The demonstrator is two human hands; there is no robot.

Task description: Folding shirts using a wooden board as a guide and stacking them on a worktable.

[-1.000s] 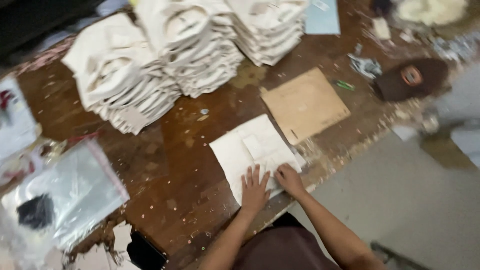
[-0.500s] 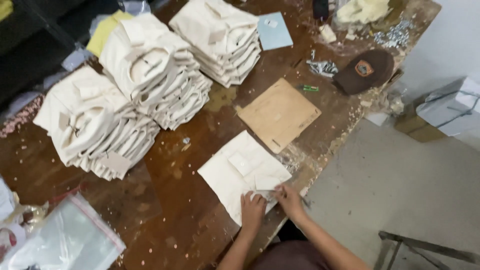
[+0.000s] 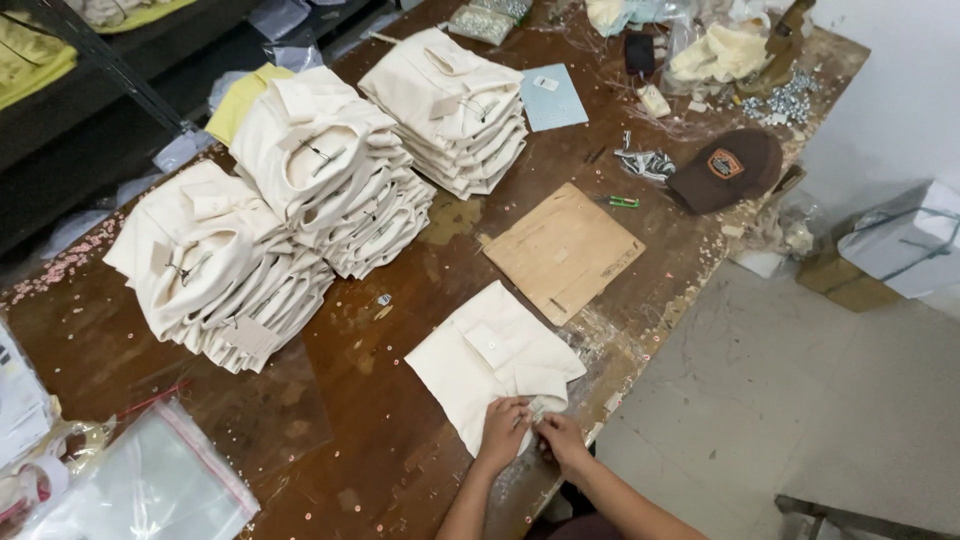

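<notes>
A folded cream shirt [image 3: 480, 362] lies flat on the brown wooden table [image 3: 370, 470] near its front edge. My left hand [image 3: 504, 430] rests on the shirt's near edge with fingers bent. My right hand [image 3: 560, 440] sits just beside it at the shirt's near corner. Both hands pinch a small pale tag [image 3: 537, 410] between them at that edge.
Three stacks of folded cream shirts [image 3: 310, 160] stand behind, left to centre. A thin wooden board [image 3: 563, 250] lies right of the shirt, a brown cap [image 3: 725, 168] farther back. Clear plastic bags [image 3: 140, 490] lie at the front left. The table edge drops to grey floor [image 3: 800, 400] on the right.
The view has swung so the table sits more centred and farther off. My hands slid from the shirt's middle to its near edge and closed on the small tag.
</notes>
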